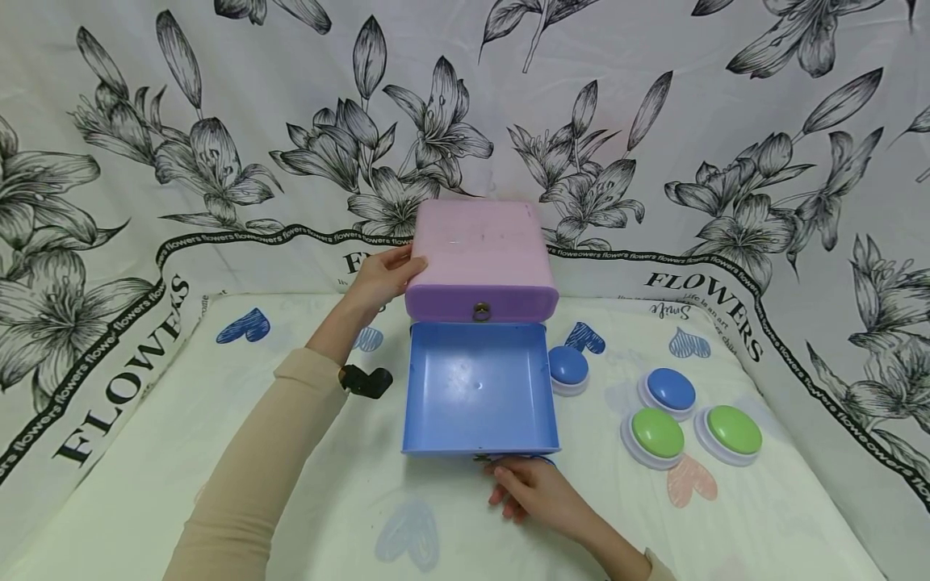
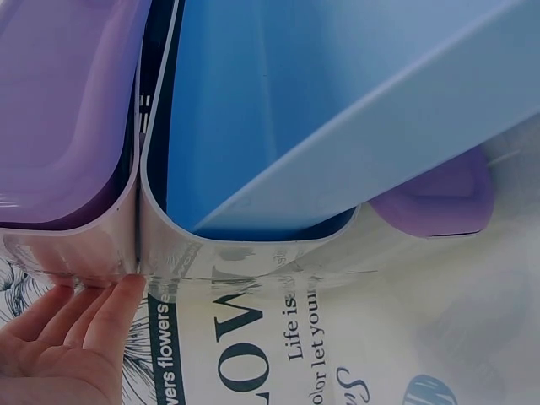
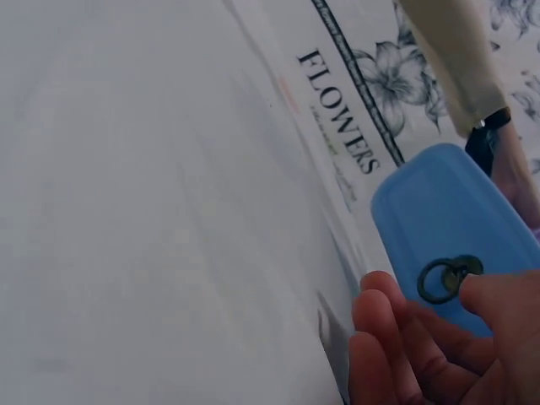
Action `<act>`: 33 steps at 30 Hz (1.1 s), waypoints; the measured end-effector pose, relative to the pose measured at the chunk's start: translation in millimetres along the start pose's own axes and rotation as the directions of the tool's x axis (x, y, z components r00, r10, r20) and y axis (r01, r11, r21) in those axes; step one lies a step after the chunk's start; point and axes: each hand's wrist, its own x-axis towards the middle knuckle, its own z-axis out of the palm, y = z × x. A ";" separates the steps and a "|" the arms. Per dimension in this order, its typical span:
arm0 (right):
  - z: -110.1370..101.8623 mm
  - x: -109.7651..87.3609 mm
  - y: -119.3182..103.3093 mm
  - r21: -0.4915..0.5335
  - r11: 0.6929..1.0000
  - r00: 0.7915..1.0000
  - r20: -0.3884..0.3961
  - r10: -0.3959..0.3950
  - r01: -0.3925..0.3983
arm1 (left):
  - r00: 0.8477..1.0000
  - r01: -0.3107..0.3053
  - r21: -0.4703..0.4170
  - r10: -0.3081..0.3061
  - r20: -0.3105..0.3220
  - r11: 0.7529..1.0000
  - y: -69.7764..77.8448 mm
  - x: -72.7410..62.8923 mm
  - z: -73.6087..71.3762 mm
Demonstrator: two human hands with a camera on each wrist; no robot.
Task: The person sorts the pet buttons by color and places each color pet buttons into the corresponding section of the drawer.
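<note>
A small two-drawer box (image 1: 479, 242) with a pink casing stands at the back. Its purple upper drawer (image 1: 443, 303) is closed, while the blue lower drawer (image 1: 479, 387) is pulled far out, bare inside. My left hand (image 1: 385, 278) rests against the casing's left side, fingers straight along the wall in the left wrist view. At the blue drawer's front is my right hand (image 1: 534, 488), its fingers loosely bent. In the right wrist view, the thumb tip overlaps the base of the metal ring pull (image 3: 439, 281), and the ring itself hangs free of the fingers.
Right of the drawer, a blue push button (image 1: 568, 367) sits close to its wall. Farther right stand another blue button (image 1: 671, 389) and two green buttons, one nearer (image 1: 657, 433) and one at the outer side (image 1: 734, 430). A flower-printed cloth (image 1: 603, 48) hangs behind.
</note>
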 end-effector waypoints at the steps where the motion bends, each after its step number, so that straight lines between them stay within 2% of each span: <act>1: -2.6 -1.5 1.2 -0.006 1.000 1.000 -0.004 -0.004 0.004 | 1.000 0.000 -0.001 0.000 0.000 1.000 0.0 -0.1 -0.2; 9: -21.2 -13.6 7.2 -0.188 0.982 0.995 -0.100 -0.010 -0.009 | 1.000 0.000 -0.004 0.000 -0.001 1.000 0.0 -0.2 -0.8; 15: -33.6 -24.4 11.4 -0.269 0.963 0.988 -0.152 -0.034 -0.008 | 1.000 -0.001 -0.010 0.001 0.002 1.000 0.1 0.1 -1.0; 18: -39.9 -29.7 12.5 -0.312 0.950 0.980 -0.198 -0.036 -0.028 | 1.000 -0.003 -0.008 0.003 0.000 1.000 0.1 -0.1 -1.0; 21: -46.2 -34.3 13.3 -0.359 0.932 0.962 -0.268 -0.050 -0.052 | 1.000 -0.006 -0.007 0.006 -0.002 1.000 0.0 -0.1 -0.9; 24: -53.5 -39.0 15.3 -0.381 0.922 0.932 -0.353 -0.081 -0.064 | 1.000 -0.008 -0.008 0.008 0.000 1.000 -0.4 0.1 -0.6; 28: -67.5 -44.9 20.2 -0.405 0.913 0.871 -0.466 -0.155 -0.054 | 1.000 -0.003 -0.007 0.003 -0.001 1.000 -0.8 0.1 -0.3; 33: -90.0 -53.5 27.6 -0.451 0.892 0.756 -0.592 -0.279 -0.024 | 1.000 0.000 -0.008 0.000 0.001 1.000 -0.9 -0.7 -0.3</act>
